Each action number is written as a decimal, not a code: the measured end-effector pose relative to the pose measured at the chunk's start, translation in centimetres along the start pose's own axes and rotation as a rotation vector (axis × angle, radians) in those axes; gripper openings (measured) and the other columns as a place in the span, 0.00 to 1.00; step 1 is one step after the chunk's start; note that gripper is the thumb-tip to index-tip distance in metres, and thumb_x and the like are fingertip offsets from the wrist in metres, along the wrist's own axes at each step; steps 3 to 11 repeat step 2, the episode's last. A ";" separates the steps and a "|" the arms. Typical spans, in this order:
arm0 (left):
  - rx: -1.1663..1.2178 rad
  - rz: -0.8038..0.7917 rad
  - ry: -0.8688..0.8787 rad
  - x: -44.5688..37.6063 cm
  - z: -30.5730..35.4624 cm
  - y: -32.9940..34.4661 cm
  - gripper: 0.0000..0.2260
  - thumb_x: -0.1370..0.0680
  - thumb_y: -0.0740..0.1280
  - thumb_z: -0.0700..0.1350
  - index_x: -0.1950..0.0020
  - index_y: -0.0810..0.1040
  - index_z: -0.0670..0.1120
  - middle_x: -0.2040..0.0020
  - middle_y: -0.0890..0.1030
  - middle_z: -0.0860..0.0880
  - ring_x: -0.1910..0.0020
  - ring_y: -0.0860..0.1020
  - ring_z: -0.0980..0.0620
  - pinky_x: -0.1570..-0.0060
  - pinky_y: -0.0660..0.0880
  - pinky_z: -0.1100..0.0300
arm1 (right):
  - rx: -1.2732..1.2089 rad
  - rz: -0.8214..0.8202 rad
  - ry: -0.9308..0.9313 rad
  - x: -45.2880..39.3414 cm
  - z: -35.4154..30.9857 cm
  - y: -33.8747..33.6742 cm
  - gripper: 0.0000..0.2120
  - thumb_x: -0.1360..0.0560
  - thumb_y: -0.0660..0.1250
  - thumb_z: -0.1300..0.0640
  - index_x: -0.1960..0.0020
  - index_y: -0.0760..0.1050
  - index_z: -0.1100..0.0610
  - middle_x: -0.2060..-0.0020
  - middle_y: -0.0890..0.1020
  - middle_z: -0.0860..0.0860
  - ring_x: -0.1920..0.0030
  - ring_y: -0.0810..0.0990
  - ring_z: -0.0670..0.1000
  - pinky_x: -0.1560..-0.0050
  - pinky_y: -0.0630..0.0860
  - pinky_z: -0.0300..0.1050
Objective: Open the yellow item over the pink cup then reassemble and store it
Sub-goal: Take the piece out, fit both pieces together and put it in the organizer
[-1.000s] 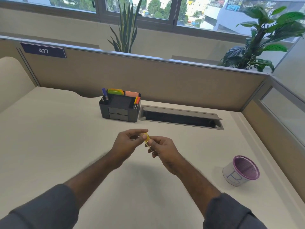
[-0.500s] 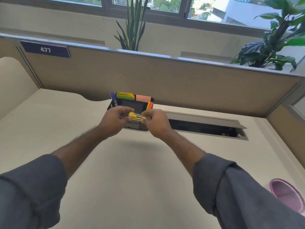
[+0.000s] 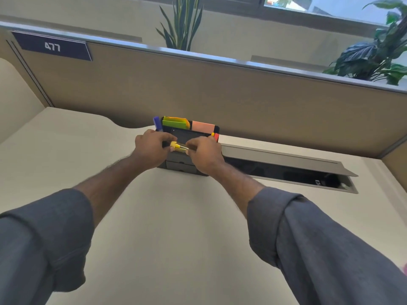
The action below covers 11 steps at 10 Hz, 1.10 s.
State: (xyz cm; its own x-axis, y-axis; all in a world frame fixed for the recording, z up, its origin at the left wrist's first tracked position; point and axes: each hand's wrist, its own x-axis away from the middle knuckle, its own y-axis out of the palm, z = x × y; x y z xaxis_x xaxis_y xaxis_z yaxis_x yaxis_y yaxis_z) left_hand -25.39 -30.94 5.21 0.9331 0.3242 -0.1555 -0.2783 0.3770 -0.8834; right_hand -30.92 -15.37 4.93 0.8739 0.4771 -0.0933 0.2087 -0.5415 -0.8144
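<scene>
The yellow item (image 3: 178, 147), a small clear-bodied tube with a yellow cap at its 9 o'clock end, lies level, pinched between left hand (image 3: 152, 148) and right hand (image 3: 206, 154) over the black organizer (image 3: 182, 165).

Matt cream desk (image 3: 154, 249); dark matt plastic organizer (image 3: 182, 165); brushed metal rail (image 3: 198, 54) on a cloth partition (image 3: 264, 102); soft grey cloth sleeves (image 3: 319, 238).

free: bare desk (image 3: 176, 238) nearer than both hands and out to their left | blocked: black organizer (image 3: 182, 166) directly beneath/beyond hands, partition wall (image 3: 242, 102) behind it | hazard: open cable trough (image 3: 286, 172) just right of right hand (image 3: 204, 155)
</scene>
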 end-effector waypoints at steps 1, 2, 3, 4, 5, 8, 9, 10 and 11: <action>-0.088 -0.053 0.068 0.2 -0.1 0.3 0.17 0.22 0.70 0.48 0.34 0.78 0.50 0.40 0.83 0.47 0.40 0.76 0.44 0.46 0.71 0.47 | 0.054 -0.050 -0.010 0.2 -0.2 -0.3 0.12 0.24 0.69 0.55 0.40 0.81 0.53 0.47 0.82 0.51 0.45 0.74 0.56 0.43 0.74 0.62; -0.117 -0.075 0.095 0.7 0.1 0.2 0.21 0.22 0.70 0.50 0.29 0.74 0.49 0.34 0.80 0.48 0.35 0.75 0.44 0.41 0.71 0.44 | 0.101 -0.057 -0.025 0.6 -0.2 -0.7 0.19 0.23 0.69 0.52 0.33 0.75 0.53 0.41 0.79 0.53 0.39 0.72 0.57 0.39 0.70 0.63; -0.117 -0.075 0.095 0.7 0.1 0.2 0.21 0.22 0.70 0.50 0.29 0.74 0.49 0.34 0.80 0.48 0.35 0.75 0.44 0.41 0.71 0.44 | 0.101 -0.057 -0.025 0.6 -0.2 -0.7 0.19 0.23 0.69 0.52 0.33 0.75 0.53 0.41 0.79 0.53 0.39 0.72 0.57 0.39 0.70 0.63; -0.117 -0.075 0.095 0.7 0.1 0.2 0.21 0.22 0.70 0.50 0.29 0.74 0.49 0.34 0.80 0.48 0.35 0.75 0.44 0.41 0.71 0.44 | 0.101 -0.057 -0.025 0.6 -0.2 -0.7 0.19 0.23 0.69 0.52 0.33 0.75 0.53 0.41 0.79 0.53 0.39 0.72 0.57 0.39 0.70 0.63; -0.117 -0.075 0.095 0.7 0.1 0.2 0.21 0.22 0.70 0.50 0.29 0.74 0.49 0.34 0.80 0.48 0.35 0.75 0.44 0.41 0.71 0.44 | 0.101 -0.057 -0.025 0.6 -0.2 -0.7 0.19 0.23 0.69 0.52 0.33 0.75 0.53 0.41 0.79 0.53 0.39 0.72 0.57 0.39 0.70 0.63; -0.117 -0.075 0.095 0.7 0.1 0.2 0.21 0.22 0.70 0.50 0.29 0.74 0.49 0.34 0.80 0.48 0.35 0.75 0.44 0.41 0.71 0.44 | 0.101 -0.057 -0.025 0.6 -0.2 -0.7 0.19 0.23 0.69 0.52 0.33 0.75 0.53 0.41 0.79 0.53 0.39 0.72 0.57 0.39 0.70 0.63; -0.117 -0.075 0.095 0.7 0.1 0.2 0.21 0.22 0.70 0.50 0.29 0.74 0.49 0.34 0.80 0.48 0.35 0.75 0.44 0.41 0.71 0.44 | 0.101 -0.057 -0.025 0.6 -0.2 -0.7 0.19 0.23 0.69 0.52 0.33 0.75 0.53 0.41 0.79 0.53 0.39 0.72 0.57 0.39 0.70 0.63; -0.117 -0.075 0.095 0.7 0.1 0.2 0.21 0.22 0.70 0.50 0.29 0.74 0.49 0.34 0.80 0.48 0.35 0.75 0.44 0.41 0.71 0.44 | 0.101 -0.057 -0.025 0.6 -0.2 -0.7 0.19 0.23 0.69 0.52 0.33 0.75 0.53 0.41 0.79 0.53 0.39 0.72 0.57 0.39 0.70 0.63; -0.117 -0.075 0.095 0.7 0.1 0.2 0.21 0.22 0.70 0.50 0.29 0.74 0.49 0.34 0.80 0.48 0.35 0.75 0.44 0.41 0.71 0.44 | 0.101 -0.057 -0.025 0.6 -0.2 -0.7 0.19 0.23 0.69 0.52 0.33 0.75 0.53 0.41 0.79 0.53 0.39 0.72 0.57 0.39 0.70 0.63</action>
